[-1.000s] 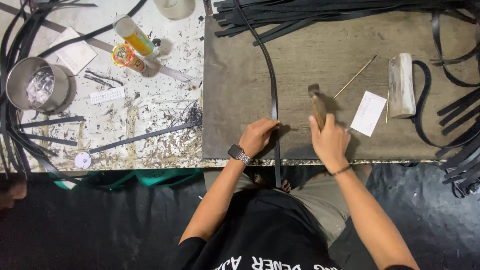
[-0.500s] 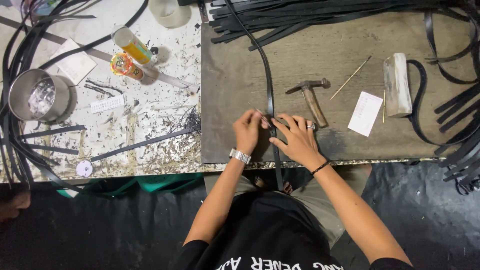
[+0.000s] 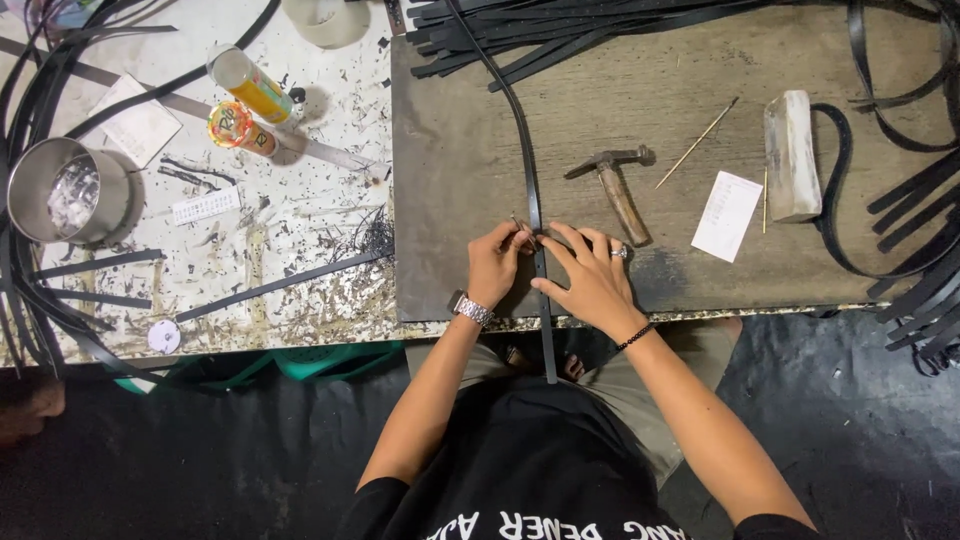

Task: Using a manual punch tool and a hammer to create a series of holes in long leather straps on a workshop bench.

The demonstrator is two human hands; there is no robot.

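Black, flat and narrow: one long leather-like strap [image 3: 527, 170] runs from the strap heap [image 3: 600, 25] at the far edge down the dark worn work board [image 3: 450, 200] and hangs over its near edge toward my lap. My left hand [image 3: 495, 262] pinches something small and thin against the strap; what it is I cannot tell. My right hand [image 3: 590, 275] lies spread, fingers flat, pressing the strap to the board. I judge the strap light, limp along its length, fairly smooth; best taken by its edges near the pinned spot. Just right of my hands: a wooden-handled hammer [image 3: 615, 185]. Further right: a thin stick [image 3: 697, 143], white paper slip [image 3: 727, 215], pale block [image 3: 792, 155]. Open board lies left of the strap.
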